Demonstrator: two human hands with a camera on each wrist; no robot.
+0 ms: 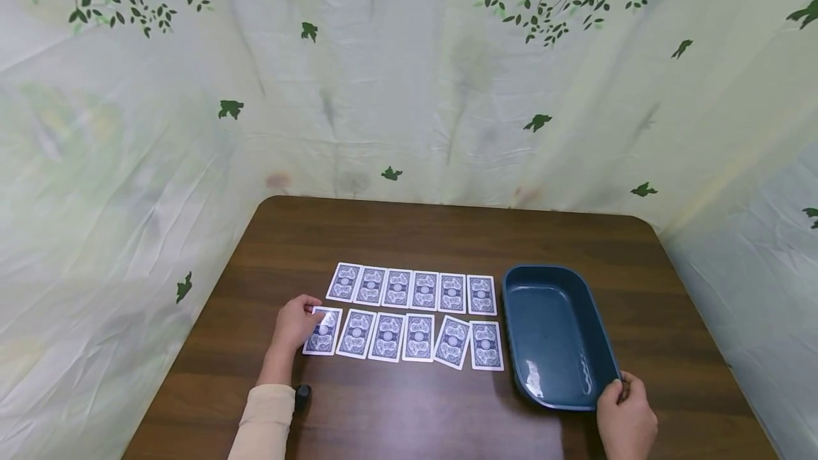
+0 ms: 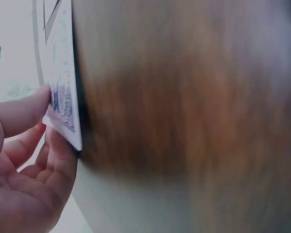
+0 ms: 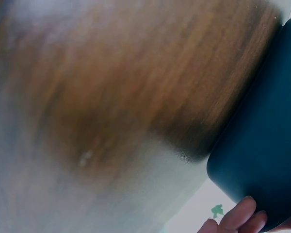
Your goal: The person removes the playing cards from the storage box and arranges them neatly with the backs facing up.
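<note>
My left hand (image 1: pixel 296 323) is at the left end of the nearer row of playing cards, its thumb and fingers pinching the corner of the leftmost card (image 1: pixel 323 332). In the left wrist view, the thumb lies on the patterned back of that card (image 2: pixel 63 92) and the fingertips are at its edge. On the right, my right hand (image 1: pixel 628 421) grips the near right corner of a dark blue rectangular tray (image 1: pixel 543 332). The right wrist view shows curled fingers (image 3: pixel 242 213) against the tray's outer wall (image 3: pixel 262 126).
Two rows of face-down cards with blue and white backs lie on the brown wooden table (image 1: pixel 409 233); one card (image 1: pixel 451 341) in the nearer row is tilted. The tray stands just right of both rows. A leaf-patterned curtain (image 1: pixel 434 91) hangs behind the table.
</note>
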